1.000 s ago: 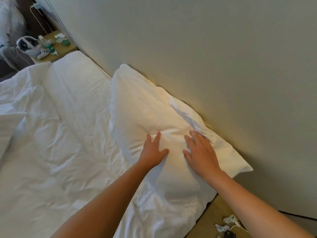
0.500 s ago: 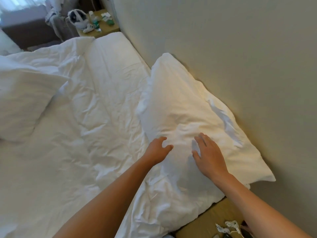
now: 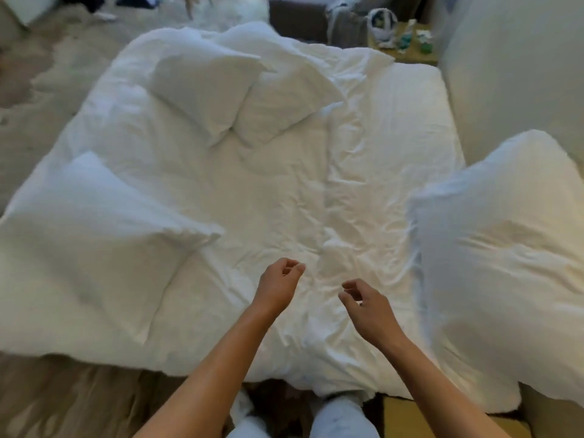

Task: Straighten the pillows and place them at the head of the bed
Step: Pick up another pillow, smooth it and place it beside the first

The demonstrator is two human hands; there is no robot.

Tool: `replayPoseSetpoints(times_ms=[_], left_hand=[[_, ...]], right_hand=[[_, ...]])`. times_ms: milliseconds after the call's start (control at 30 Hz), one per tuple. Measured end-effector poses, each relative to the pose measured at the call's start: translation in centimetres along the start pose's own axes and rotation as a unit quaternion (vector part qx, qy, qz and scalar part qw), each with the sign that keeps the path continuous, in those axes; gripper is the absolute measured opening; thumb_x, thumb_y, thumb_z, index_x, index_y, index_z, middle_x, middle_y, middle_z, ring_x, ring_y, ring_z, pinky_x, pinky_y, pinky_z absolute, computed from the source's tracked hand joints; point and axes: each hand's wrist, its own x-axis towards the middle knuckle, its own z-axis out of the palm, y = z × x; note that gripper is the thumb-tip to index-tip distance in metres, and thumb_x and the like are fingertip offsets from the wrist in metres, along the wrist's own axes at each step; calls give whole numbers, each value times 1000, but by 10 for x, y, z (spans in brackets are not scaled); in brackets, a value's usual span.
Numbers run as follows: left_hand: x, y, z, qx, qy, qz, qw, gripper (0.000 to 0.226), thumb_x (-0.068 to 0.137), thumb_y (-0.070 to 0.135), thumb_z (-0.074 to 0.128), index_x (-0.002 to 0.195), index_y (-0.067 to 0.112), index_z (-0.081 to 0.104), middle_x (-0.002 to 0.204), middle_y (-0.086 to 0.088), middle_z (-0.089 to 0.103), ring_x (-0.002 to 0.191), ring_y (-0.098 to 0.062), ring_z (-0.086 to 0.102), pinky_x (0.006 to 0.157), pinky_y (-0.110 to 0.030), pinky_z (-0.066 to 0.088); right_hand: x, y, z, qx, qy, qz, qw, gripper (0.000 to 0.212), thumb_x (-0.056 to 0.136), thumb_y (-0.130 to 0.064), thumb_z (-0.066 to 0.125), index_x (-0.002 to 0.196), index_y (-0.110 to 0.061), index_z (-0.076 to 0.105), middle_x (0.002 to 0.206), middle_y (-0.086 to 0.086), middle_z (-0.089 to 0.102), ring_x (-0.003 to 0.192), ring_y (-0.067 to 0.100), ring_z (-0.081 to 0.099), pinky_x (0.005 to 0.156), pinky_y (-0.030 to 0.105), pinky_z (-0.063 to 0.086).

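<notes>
Both hands empty, held above the rumpled duvet [image 3: 252,197] near the bed's close edge: left hand [image 3: 279,287] with fingers curled loosely inward, right hand [image 3: 368,306] half-open with fingers bent, neither gripping anything. Taking the wall [image 3: 518,67] as landmark: one pillow [image 3: 502,263] lying directly against it at the head of the bed, long side along the wall, surface somewhat creased; judged as placed, perhaps needing a final smoothing. Well away from the wall, toward the foot side and nearest the hands, a second pillow [image 3: 91,245] lying skewed on the duvet. Farther off, likewise clear of the wall, a third pillow [image 3: 202,86] overlapping a fourth pillow [image 3: 281,105], both angled. Beyond the bed, against the wall, a bedside table [image 3: 407,49] with small clutter, too blurred to identify. Estimate: one of four pillows done; three left to fetch, straighten and set along the wall.
</notes>
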Motion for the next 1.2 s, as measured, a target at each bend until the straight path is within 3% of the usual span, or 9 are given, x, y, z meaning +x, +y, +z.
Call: replayPoseSetpoints(times_ms=[100, 167, 233, 467, 700, 833, 1100, 1200], left_hand=[[-45, -57, -80, -57, 90, -43, 993, 23, 99, 42, 56, 105, 24, 69, 104, 4, 72, 100, -13, 68, 95, -44, 57], [-74, -91, -124, -96, 132, -77, 984, 20, 100, 40, 56, 99, 25, 69, 101, 4, 73, 97, -13, 69, 95, -44, 58], [-98, -119, -159, -132, 155, -105, 973, 20, 100, 39, 56, 99, 24, 69, 100, 3, 73, 97, -13, 69, 96, -45, 57], [-127, -164, -229, -199, 200, -147, 948, 21, 101, 34, 57, 100, 20, 72, 98, 0, 74, 96, -15, 69, 98, -44, 56], [-65, -131, -274, -198, 184, -107, 957, 23, 100, 36, 56, 99, 19, 71, 98, 1, 75, 96, -12, 71, 94, -40, 58], [-23, -111, -309, -176, 192, -92, 961, 24, 100, 37, 57, 99, 18, 70, 96, 2, 76, 92, -10, 72, 91, -36, 58], [42, -134, -409, -161, 234, -134, 949, 22, 99, 37, 58, 92, 19, 69, 93, 1, 75, 92, -14, 72, 90, -41, 59], [80, -138, -461, -151, 257, -143, 944, 21, 96, 37, 59, 87, 20, 68, 90, 0, 75, 91, -20, 72, 82, -41, 58]], right_hand=[[-14, -68, 63, 1, -35, -52, 998, 27, 100, -38, 63, 122, -24, 70, 111, -15, 71, 99, -5, 64, 82, 11, 44], [-23, -109, 100, 2, -58, -83, 995, 26, 101, -38, 63, 122, -24, 70, 112, -14, 72, 101, -3, 65, 85, 17, 48], [-31, -146, 131, 0, -77, -110, 991, 25, 101, -38, 63, 121, -25, 70, 112, -15, 72, 103, -1, 66, 87, 22, 51], [-52, -213, 197, -4, -145, -139, 980, 14, 102, -36, 63, 111, -33, 71, 106, -20, 71, 99, -4, 66, 83, 22, 53], [-12, -214, 213, -39, -150, -119, 981, 8, 102, -35, 63, 101, -37, 70, 99, -21, 72, 93, -7, 66, 74, 14, 47], [37, -229, 230, -44, -148, -103, 983, 10, 101, -31, 64, 94, -34, 72, 94, -19, 73, 92, -3, 66, 75, 18, 47], [136, -326, 311, -78, -181, -117, 973, 11, 100, -35, 64, 92, -31, 71, 91, -16, 71, 89, 0, 64, 72, 18, 44], [173, -370, 349, -95, -175, -121, 973, 11, 100, -36, 63, 94, -29, 69, 93, -11, 70, 89, 9, 64, 72, 23, 45]])
